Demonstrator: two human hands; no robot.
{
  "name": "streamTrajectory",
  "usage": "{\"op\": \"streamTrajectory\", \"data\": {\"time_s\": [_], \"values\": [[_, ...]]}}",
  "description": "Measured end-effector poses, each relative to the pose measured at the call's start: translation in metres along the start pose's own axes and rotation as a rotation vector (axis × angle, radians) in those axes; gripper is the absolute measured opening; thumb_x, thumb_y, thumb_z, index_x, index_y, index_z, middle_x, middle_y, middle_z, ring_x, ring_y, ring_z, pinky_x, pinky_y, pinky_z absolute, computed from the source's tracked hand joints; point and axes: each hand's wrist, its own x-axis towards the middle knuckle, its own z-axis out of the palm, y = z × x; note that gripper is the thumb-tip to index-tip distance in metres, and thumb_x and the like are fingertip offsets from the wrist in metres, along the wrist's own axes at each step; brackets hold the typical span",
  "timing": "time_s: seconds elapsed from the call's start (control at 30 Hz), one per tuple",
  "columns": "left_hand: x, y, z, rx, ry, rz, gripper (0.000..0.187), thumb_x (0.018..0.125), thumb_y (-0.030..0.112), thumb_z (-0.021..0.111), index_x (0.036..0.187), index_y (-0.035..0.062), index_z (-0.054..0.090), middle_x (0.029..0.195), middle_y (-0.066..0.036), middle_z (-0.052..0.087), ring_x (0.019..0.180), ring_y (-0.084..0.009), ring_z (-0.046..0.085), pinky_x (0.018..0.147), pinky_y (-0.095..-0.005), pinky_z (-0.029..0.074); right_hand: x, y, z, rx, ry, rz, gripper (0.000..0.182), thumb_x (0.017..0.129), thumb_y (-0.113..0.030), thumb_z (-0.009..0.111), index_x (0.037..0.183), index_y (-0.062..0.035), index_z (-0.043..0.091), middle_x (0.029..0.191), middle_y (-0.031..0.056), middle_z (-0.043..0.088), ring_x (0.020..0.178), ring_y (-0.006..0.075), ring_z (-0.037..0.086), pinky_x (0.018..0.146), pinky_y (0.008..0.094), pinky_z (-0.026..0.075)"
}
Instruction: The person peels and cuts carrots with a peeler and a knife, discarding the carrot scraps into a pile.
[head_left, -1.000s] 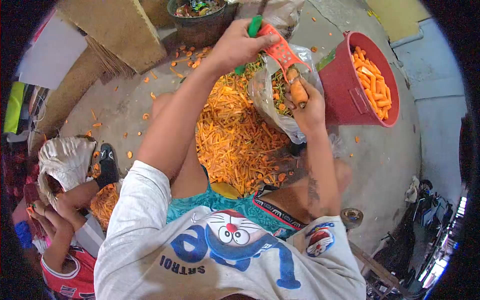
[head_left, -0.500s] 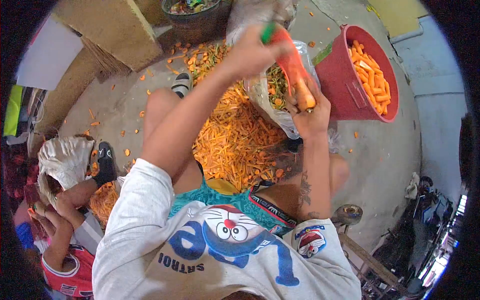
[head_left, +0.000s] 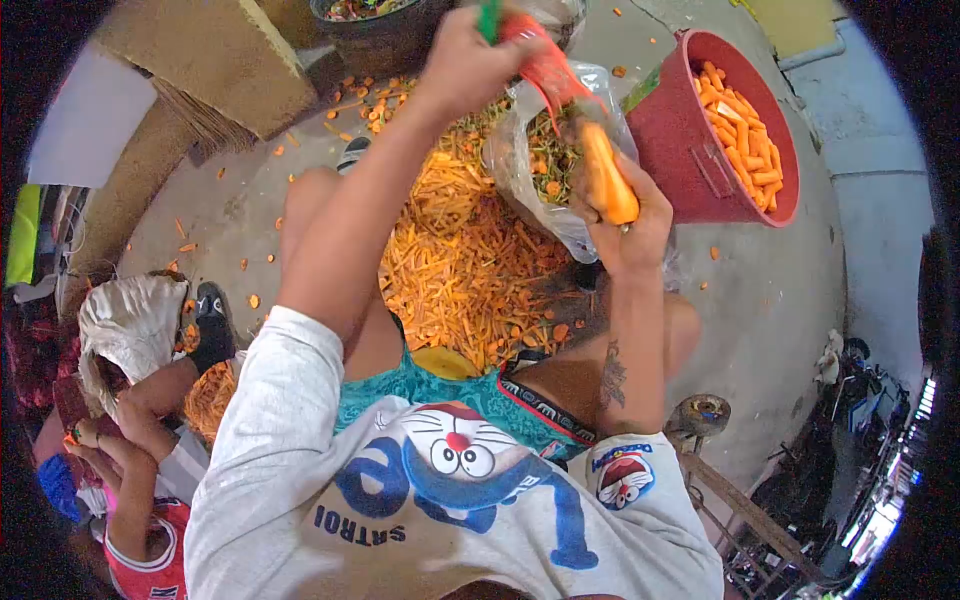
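Observation:
My right hand [head_left: 630, 228] grips a peeled orange carrot [head_left: 608, 186] and holds it over an open clear plastic bag [head_left: 530, 190] of green and orange scraps. My left hand [head_left: 470, 60] is raised at the top of the view, closed on an orange peeler [head_left: 545, 68] with a green handle. The peeler's blade end lies against the far end of the carrot. Below both hands, between my knees, is a big heap of orange carrot peelings [head_left: 465, 270] on the concrete floor.
A red bucket [head_left: 690, 150] of peeled carrots stands at the right. A dark tub [head_left: 375, 35] of scraps sits at the top. Another person [head_left: 130, 460] crouches at the lower left beside a white sack [head_left: 125, 320]. Carrot bits litter the floor.
My left hand has pulled the peeler up and away along the carrot. My right hand has tilted the carrot so more of its length shows.

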Motion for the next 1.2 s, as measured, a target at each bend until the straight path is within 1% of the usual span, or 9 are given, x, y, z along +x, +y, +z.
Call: {"op": "streamTrajectory", "data": {"time_s": [0.23, 0.33, 0.57, 0.63, 0.7, 0.83, 0.93, 1.13, 1.2], "values": [[-0.036, 0.017, 0.032, -0.122, -0.204, 0.163, 0.014, 0.087, 0.016, 0.075, 0.094, 0.0044, 0.074, 0.081, -0.003, 0.074, 0.069, -0.0111, 0.067, 0.063, -0.0299, 0.054, 0.002, -0.001, 0.01, -0.057, 0.23, -0.04, 0.042, 0.101, -0.028, 0.048, 0.127, 0.0035, 0.057, 0.09, 0.0068, 0.061, 0.066, 0.0131, 0.05, 0.055, 0.0245, 0.039], [-0.004, 0.002, 0.002, 0.029, 0.01, 0.001, 0.017, 0.088, 0.018, 0.076, 0.095, 0.003, 0.072, 0.084, -0.001, 0.072, 0.074, -0.011, 0.065, 0.069, -0.0292, 0.054, 0.004, 0.001, -0.017, 0.124, -0.21, 0.034, 0.041, 0.102, -0.028, 0.046, 0.126, 0.0023, 0.058, 0.098, 0.0094, 0.065, 0.074, 0.0155, 0.059, 0.061, 0.0263, 0.048], [-0.043, 0.032, 0.038, -0.097, -0.094, 0.307, 0.019, 0.089, 0.02, 0.077, 0.094, 0.0031, 0.071, 0.08, 0.002, 0.068, 0.07, -0.0096, 0.064, 0.066, -0.0286, 0.053, -0.002, -0.01, 0.033, 0.051, 0.227, -0.025, 0.042, 0.102, -0.028, 0.048, 0.128, 0.0027, 0.059, 0.097, 0.0081, 0.065, 0.078, 0.0162, 0.06, 0.062, 0.0272, 0.047], [-0.031, 0.024, 0.012, -0.085, -0.188, 0.045, 0.021, 0.089, 0.022, 0.077, 0.095, 0.0037, 0.07, 0.079, 0.004, 0.066, 0.068, -0.0067, 0.061, 0.062, -0.027, 0.051, -0.006, -0.008, 0.022, 0.043, 0.239, -0.033, 0.042, 0.102, -0.028, 0.048, 0.129, 0.0028, 0.058, 0.099, 0.0083, 0.065, 0.079, 0.0164, 0.06, 0.063, 0.0273, 0.047], [-0.001, 0.002, -0.007, -0.081, 0.043, -0.08, 0.021, 0.089, 0.022, 0.078, 0.097, 0.0042, 0.07, 0.079, 0.005, 0.065, 0.068, -0.0043, 0.058, 0.06, -0.0253, 0.05, 0.003, -0.004, -0.016, 0.1, -0.28, 0.025, 0.046, 0.101, -0.029, 0.05, 0.135, 0.0021, 0.057, 0.105, 0.0096, 0.067, 0.088, 0.0174, 0.064, 0.069, 0.0294, 0.05], [-0.033, 0.012, 0.019, 0.006, -0.029, -0.031, 0.017, 0.089, 0.017, 0.076, 0.097, 0.0035, 0.071, 0.081, 0.0, 0.069, 0.073, -0.0073, 0.062, 0.072, -0.0276, 0.055, 0.01, -0.004, -0.006, 0.216, -0.268, 0.074, 0.046, 0.1, -0.028, 0.05, 0.134, 0.0025, 0.057, 0.106, 0.0097, 0.067, 0.089, 0.0176, 0.065, 0.072, 0.0309, 0.052], [-0.035, 0.03, 0.025, -0.115, -0.081, 0.128, 0.017, 0.089, 0.017, 0.076, 0.098, 0.0038, 0.072, 0.079, 0.0, 0.069, 0.07, -0.0084, 0.061, 0.068, -0.0284, 0.054, -0.003, -0.004, 0.034, 0.023, 0.306, -0.102, 0.043, 0.101, -0.028, 0.048, 0.128, 0.0041, 0.056, 0.088, 0.0058, 0.06, 0.07, 0.0131, 0.053, 0.055, 0.0259, 0.038], [-0.014, 0.004, 0.004, -0.067, 0.124, -0.089, 0.017, 0.09, 0.017, 0.076, 0.1, 0.0044, 0.07, 0.077, 0.001, 0.068, 0.063, -0.0053, 0.058, 0.056, -0.0241, 0.047, 0.011, -0.005, -0.013, 0.255, -0.338, 0.047, 0.043, 0.1, -0.028, 0.05, 0.127, 0.0034, 0.061, 0.108, 0.0102, 0.068, 0.091, 0.0175, 0.064, 0.076, 0.0282, 0.051], [-0.043, 0.027, 0.032, -0.145, -0.006, 0.071, 0.016, 0.09, 0.016, 0.076, 0.099, 0.004, 0.07, 0.077, 0.001, 0.068, 0.065, -0.0067, 0.06, 0.06, -0.0248, 0.049, 0.007, -0.004, 0.009, 0.097, 0.164, -0.063, 0.039, 0.101, -0.027, 0.048, 0.123, 0.002, 0.06, 0.099, 0.0082, 0.066, 0.079, 0.0153, 0.06, 0.065, 0.0265, 0.048]]}}
